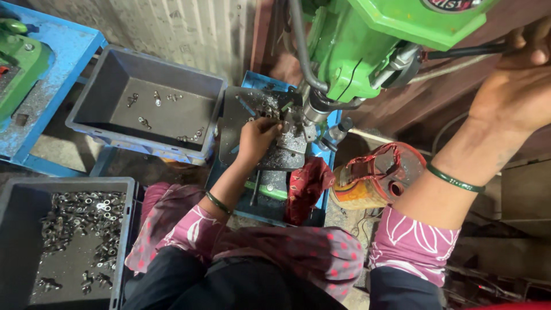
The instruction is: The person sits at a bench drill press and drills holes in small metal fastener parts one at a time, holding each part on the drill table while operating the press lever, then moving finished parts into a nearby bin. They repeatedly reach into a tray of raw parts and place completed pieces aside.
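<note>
Workshop floor, dusty and grey, shows between the blue metal stands and the seated person's lap, which fills the bottom of the view in dark trousers and a pink patterned cloth [298,252]. Nearest on the left sits a dark grey plastic bin [11,229] holding a heap of small shiny metal rings and fittings [77,221]. Beyond it, a second grey bin [92,95] rests on a blue frame and holds only a few scattered pieces [155,109].

Straight ahead, the left hand [257,138], a green bangle [218,202] on its wrist, reaches onto the drill's steel work plate [241,115]. Its fingers are curled and pinched on a small metal part [270,113] that lies on the plate just beside the spindle [314,109], among bright metal shavings. A red rag [304,186] hangs beside the plate, and a torn tin can [376,175] stands to its right.

Farther up, the right hand [516,86] is raised high, its fingers wrapped tight around the black feed lever [465,51] of the green drill press [367,40]. Another green machine [20,63] stands on a blue table at the far left.
</note>
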`<action>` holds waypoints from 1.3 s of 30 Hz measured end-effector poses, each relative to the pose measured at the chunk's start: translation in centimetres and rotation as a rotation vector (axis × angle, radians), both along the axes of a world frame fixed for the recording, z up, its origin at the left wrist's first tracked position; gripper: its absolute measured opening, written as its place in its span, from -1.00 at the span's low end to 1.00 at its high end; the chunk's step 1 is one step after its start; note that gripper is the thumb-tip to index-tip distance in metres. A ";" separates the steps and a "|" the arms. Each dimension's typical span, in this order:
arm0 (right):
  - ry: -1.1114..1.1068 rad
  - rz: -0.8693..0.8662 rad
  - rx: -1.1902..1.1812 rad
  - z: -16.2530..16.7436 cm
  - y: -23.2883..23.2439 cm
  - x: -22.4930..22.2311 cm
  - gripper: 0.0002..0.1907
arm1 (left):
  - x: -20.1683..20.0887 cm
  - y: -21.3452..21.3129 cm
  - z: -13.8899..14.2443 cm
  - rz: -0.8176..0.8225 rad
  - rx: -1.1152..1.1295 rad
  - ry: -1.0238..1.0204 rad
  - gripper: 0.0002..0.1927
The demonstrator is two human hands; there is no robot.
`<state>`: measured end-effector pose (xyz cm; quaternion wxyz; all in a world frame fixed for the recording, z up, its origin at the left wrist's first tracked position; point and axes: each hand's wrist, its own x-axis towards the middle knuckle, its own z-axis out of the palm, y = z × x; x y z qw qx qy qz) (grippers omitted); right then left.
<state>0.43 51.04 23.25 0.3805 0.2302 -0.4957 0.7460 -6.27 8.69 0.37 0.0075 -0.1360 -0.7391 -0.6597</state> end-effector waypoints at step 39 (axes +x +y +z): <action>0.010 0.016 -0.049 0.2 -1.1 1.5 -0.69 | 2.6 1.5 4.0 0.104 -0.303 0.399 -0.79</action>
